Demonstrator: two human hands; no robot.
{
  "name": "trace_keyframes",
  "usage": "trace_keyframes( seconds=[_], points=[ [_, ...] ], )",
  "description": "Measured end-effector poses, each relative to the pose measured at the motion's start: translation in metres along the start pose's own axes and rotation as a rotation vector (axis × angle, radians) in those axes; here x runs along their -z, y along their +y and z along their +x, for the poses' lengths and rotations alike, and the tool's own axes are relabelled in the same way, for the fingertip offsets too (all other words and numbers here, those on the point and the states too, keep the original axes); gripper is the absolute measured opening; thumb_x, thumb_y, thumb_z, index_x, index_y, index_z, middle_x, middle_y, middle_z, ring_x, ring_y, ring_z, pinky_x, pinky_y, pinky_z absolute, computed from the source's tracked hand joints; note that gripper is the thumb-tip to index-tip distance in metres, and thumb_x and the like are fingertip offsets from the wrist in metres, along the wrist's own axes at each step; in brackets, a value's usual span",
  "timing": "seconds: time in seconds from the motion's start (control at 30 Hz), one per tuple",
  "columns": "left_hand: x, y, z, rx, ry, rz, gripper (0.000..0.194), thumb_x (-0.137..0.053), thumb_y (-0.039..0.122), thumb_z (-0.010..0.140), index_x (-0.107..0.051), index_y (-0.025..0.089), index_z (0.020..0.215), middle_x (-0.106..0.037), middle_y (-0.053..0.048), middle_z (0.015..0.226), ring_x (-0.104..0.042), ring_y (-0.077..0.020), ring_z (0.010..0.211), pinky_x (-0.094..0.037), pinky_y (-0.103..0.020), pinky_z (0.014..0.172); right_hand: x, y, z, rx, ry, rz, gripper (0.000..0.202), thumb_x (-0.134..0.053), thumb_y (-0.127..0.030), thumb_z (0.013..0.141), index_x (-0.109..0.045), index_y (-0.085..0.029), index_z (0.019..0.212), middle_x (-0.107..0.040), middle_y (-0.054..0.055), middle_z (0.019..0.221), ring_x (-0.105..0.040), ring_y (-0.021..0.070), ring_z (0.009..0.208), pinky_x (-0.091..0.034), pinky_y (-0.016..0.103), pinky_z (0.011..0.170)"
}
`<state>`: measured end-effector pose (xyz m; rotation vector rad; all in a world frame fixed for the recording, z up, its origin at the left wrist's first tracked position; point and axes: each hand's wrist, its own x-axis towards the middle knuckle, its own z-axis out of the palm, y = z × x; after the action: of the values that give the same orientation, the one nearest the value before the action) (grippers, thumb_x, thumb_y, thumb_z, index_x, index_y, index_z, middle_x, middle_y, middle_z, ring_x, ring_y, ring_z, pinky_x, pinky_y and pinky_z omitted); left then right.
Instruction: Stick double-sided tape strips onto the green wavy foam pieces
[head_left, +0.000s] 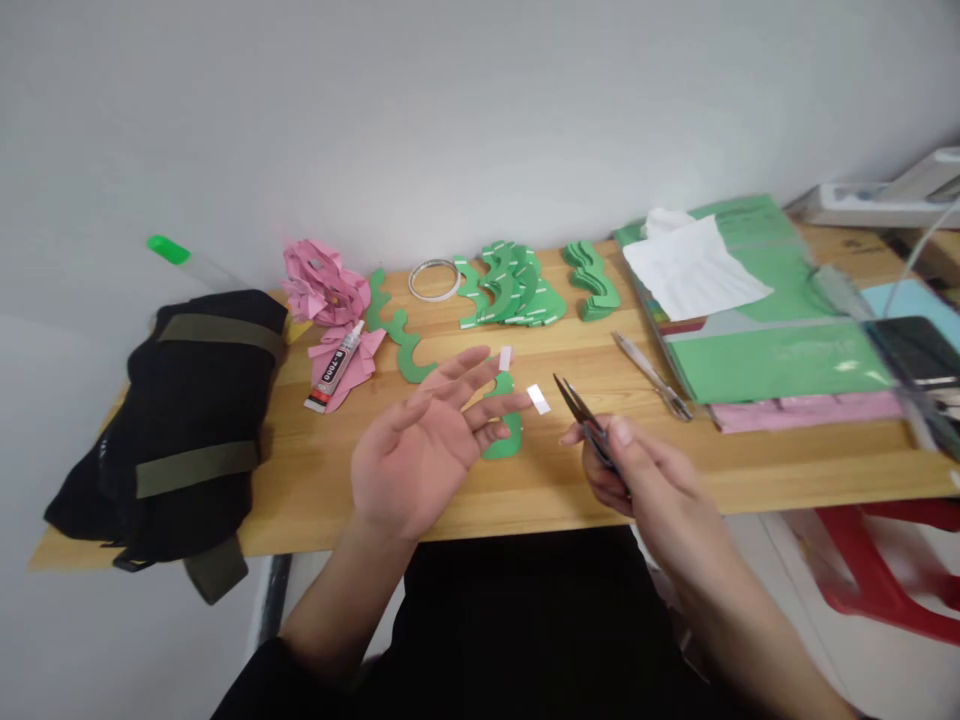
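Palm up, my left hand (420, 455) is over the table with its fingers spread. Small white strips, probably cut tape, are at two of its fingertips: one strip (505, 358) upright, another strip (538, 399) tilted. Below those fingers lies a green paper cutout (504, 440), partly hidden by them. My right hand (637, 465) is closed round a pair of small scissors (589, 420), their blades slightly parted and pointing up and left toward the strips. The blades touch nothing.
Behind my hands are a tape roll (436, 281), a pile of green cutouts (517, 285) and a green stack (591, 280). Pink paper flowers (326, 282) and a glue tube (334, 368) lie left, beside a black bag (199, 420). Rightward are a pen (652, 375) and green folder (772, 365).
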<state>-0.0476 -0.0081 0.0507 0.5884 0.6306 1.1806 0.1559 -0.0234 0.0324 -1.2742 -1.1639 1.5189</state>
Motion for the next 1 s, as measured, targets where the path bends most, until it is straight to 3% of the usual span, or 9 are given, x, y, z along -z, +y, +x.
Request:
trace_keyframes(
  seconds=[0.2, 1.0],
  points=[
    [-0.009, 0.000, 0.003, -0.059, 0.069, -0.099, 0.038, -0.058, 0.036, 0.082, -0.066, 0.018, 0.114, -0.064, -0.009, 0.124, -0.067, -0.0226, 0.098, -0.051, -0.028, 0.074, -0.023, 0.007, -0.008, -0.056, -0.055, 0.201, 0.048, -0.055, -0.065, 0.088, -0.060, -0.018, 0.077, -0.027, -0.008, 0.054, -0.020, 0.0065, 0.046, -0.016, 0.021, 0.040],
    [-0.008, -0.009, 0.004, -0.059, 0.050, -0.128, 0.039, -0.062, 0.036, 0.080, -0.066, 0.018, 0.115, -0.065, -0.010, 0.120, -0.066, -0.0244, 0.099, -0.049, -0.030, 0.077, -0.026, 0.002, -0.001, -0.038, 0.011, 0.207, 0.046, -0.060, -0.061, 0.086, -0.065, -0.018, 0.072, -0.028, -0.008, 0.051, -0.021, 0.0061, 0.044, -0.017, 0.021, 0.039]
  ],
)
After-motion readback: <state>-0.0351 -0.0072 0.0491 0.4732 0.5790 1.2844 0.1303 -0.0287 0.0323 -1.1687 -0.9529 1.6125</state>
